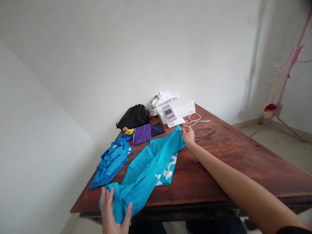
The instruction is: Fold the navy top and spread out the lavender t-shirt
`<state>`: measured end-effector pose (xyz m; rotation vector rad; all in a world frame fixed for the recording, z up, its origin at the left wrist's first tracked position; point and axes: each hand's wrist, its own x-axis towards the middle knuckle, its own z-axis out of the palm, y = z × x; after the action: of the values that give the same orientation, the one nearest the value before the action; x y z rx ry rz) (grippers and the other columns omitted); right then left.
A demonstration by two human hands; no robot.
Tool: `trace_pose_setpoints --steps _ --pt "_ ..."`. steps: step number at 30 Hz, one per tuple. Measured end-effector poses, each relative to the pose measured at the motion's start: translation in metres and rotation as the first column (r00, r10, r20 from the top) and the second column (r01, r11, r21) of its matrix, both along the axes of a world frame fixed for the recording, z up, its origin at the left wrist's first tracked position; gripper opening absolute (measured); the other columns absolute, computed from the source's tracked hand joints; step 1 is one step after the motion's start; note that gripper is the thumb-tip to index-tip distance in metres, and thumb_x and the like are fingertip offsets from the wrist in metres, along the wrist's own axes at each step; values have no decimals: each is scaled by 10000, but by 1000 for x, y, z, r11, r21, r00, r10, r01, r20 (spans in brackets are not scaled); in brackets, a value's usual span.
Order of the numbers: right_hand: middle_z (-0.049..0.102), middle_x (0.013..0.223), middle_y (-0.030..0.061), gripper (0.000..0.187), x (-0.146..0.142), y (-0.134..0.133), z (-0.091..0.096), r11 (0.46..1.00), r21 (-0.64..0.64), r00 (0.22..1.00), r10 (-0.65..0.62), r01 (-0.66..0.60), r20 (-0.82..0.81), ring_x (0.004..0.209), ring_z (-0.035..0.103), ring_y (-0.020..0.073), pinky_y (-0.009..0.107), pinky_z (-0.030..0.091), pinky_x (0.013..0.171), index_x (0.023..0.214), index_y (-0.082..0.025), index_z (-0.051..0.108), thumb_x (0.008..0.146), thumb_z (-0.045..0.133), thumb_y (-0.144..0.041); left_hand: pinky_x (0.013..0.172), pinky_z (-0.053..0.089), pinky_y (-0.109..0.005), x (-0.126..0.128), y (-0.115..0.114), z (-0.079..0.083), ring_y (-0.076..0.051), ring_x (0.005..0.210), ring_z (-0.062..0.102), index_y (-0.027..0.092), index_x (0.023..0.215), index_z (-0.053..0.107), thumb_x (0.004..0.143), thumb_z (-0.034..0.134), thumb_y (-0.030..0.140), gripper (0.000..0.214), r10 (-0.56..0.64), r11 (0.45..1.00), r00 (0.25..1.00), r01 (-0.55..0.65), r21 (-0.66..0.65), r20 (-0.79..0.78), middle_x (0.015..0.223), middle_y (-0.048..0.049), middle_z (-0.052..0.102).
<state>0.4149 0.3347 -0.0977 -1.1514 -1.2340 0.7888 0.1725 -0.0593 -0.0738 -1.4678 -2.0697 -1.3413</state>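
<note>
A turquoise garment (146,165), which looks like a T-shirt, lies folded lengthwise across the table, with white printing showing along its right side. Its far corner is pinched between the thumb and fingers of my right hand (188,136). At the near end, my left hand (114,211) rests against the cloth, fingers and thumb spread with fabric between them. Part of that end hangs over the table's front edge. Left of the garment lies a crumpled blue garment (113,161), apart from both hands.
Behind the garment lie a folded purple cloth (142,134), a dark folded cloth (157,129) and a yellow item (129,131). A black bag (134,117), white box (185,110), white cloth (162,98) and white cable (195,121) sit farther back on the wooden table (219,156). A pink stand (287,78) is right.
</note>
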Motion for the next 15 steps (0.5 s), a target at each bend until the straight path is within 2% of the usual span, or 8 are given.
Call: trace_pose_setpoints --steps 3,5,7,9,11,13,15 --pt "727 1090 160 383 -8 -5 -1 996 6 995 92 -93 49 1017 686 291 425 533 882 1139 -153 655 944 447 -407 1187 341 -570 6 12 13 -379 1519 258 312 1515 423 913 637 404 645 -188 968 962 146 -206 -199 1680 -95 214" --pt "739 1092 138 307 -15 -13 -1 980 29 976 194 -198 95 1045 681 287 421 511 938 1049 -167 697 897 562 -397 1172 368 -560 5 24 11 -363 1509 292 343 1525 422 923 620 376 634 -333 886 919 230 -402 -209 1666 -77 267" --pt "757 1061 110 256 -22 -24 -1 938 63 929 327 -342 173 1036 688 282 405 499 965 979 -187 734 835 677 -390 1164 377 -557 3 39 1 -353 1508 298 353 1546 391 916 623 384 672 -394 809 900 245 -535 -185 1660 -70 287" --pt "753 1121 112 316 -27 -36 -1 836 85 806 489 -542 334 1087 677 298 425 474 1011 1033 -197 753 816 721 -424 1169 367 -554 0 55 -10 -345 1510 297 317 1555 380 918 606 411 682 -369 794 915 218 -567 -164 1646 -87 318" --pt "727 1218 120 429 -29 -48 -1 698 41 620 605 -715 499 1181 641 330 483 404 1093 1127 -216 750 809 736 -502 1164 374 -549 -4 70 -17 -347 1483 355 253 1530 420 920 582 444 659 -313 819 939 190 -541 -145 1590 -126 412" --pt "691 1305 114 572 -29 -58 0 583 -42 450 670 -812 591 1283 578 359 535 300 1166 1219 -253 727 751 779 -578 1135 413 -535 -8 81 -17 -349 1407 470 204 1471 485 910 578 446 618 -279 842 952 179 -510 -126 1489 -154 528" --pt "634 1399 104 758 -28 -64 2 503 -102 332 696 -859 636 1384 484 382 563 215 1201 1311 -298 680 640 849 -609 1097 450 -507 -14 87 -13 -343 1311 563 196 1382 562 892 587 420 539 -259 859 958 172 -483 -120 1378 -151 618"
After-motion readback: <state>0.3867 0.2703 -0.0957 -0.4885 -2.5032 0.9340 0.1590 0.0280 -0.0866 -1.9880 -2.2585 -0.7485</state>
